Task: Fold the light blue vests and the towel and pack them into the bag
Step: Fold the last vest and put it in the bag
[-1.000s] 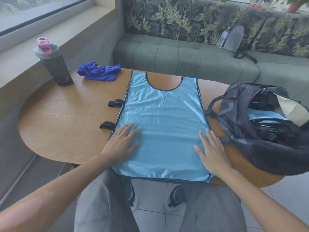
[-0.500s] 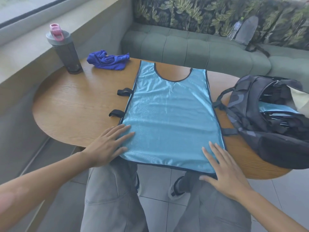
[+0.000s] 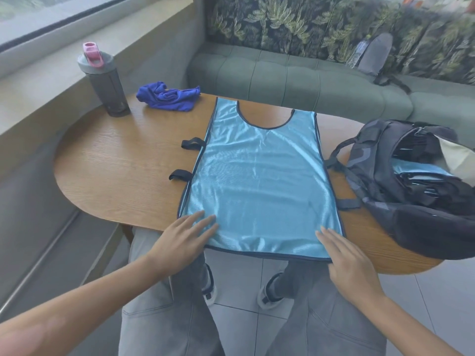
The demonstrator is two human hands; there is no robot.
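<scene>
The light blue vest [image 3: 259, 183] lies flat and spread out in the middle of the wooden counter [image 3: 123, 170]. Its round neck hole points to 12 o'clock and its bottom edge hangs a little over the counter edge at 6 o'clock. It has a dark trim all around. Two small black straps [image 3: 181, 173] stick out from its side at 9 o'clock.

The left hand [image 3: 183, 240] rests on the bottom corner of the vest at 7 o'clock. Its grip is released, with the fingers straight and flat on the cloth. The right hand [image 3: 347, 260] rests on the other bottom corner at 5 o'clock. Its grip is released too, fingers flat and holding nothing.

At 3 o'clock from the vest sits the dark bag [image 3: 406, 186], just beside it on the counter. The bag is open, and a folded light blue vest [image 3: 421, 170] shows inside it.

At 11 o'clock from the vest, a dark blue towel [image 3: 168, 96] lies in a crumpled heap on the counter. Just past it, at 10 o'clock, stands a grey bottle [image 3: 105, 83] with a pink cap.

Behind the counter at 12 o'clock is a green couch [image 3: 295, 80]. Below the counter are the person's grey trousers [image 3: 159, 317] and the tiled floor.
</scene>
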